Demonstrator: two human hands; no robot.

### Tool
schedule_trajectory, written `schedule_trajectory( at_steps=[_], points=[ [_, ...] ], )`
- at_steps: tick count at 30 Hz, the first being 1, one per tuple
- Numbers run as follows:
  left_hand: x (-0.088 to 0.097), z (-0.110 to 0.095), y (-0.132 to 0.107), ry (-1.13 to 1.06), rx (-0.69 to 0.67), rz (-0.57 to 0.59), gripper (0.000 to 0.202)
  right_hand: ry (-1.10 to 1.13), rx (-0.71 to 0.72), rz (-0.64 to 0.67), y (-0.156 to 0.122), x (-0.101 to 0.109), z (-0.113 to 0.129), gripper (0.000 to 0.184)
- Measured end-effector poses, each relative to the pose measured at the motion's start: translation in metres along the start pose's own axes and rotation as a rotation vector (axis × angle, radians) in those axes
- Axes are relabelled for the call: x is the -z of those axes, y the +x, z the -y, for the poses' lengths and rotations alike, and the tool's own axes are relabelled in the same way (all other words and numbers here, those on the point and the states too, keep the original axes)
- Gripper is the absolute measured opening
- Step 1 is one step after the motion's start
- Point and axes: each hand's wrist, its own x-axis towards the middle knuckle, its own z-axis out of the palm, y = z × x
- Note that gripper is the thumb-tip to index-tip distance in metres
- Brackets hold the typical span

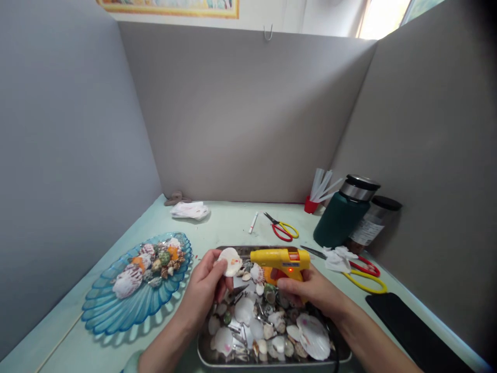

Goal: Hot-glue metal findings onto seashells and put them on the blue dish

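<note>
Grey partition walls box in a pale tabletop [229,228]. The left hand [204,292] pinches a white shell [230,260]; just beside it, the right hand [310,290] clenches a yellow glue gun [280,258], nozzle at the shell. Below both grips, a metal tray [272,357] holds many loose shells; no glue is visible yet.

A pale, fan-shaped scallop shell [230,260] with faint orange marks is held upright above the far left corner of a metal tray. Just beside it, a yellow plastic hot glue gun [280,258] lies level, its nozzle pointing left at the shell, an orange light glowing on its body.
</note>
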Motion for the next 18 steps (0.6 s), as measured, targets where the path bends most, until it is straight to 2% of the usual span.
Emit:
schedule_trajectory(
  at_steps=[11,18],
  points=[
    [-0.0008,-0.0016,-0.0013,0.051,-0.033,-0.019,0.02,0.015,0.01,0.088,-0.0018,-0.0011,-0.0008,0.032],
    [-0.0023,-0.0028,-0.0018,0.084,0.006,-0.038,0.02,-0.014,0.027,0.019,-0.0007,0.0,0.0001,0.03]
  ],
)
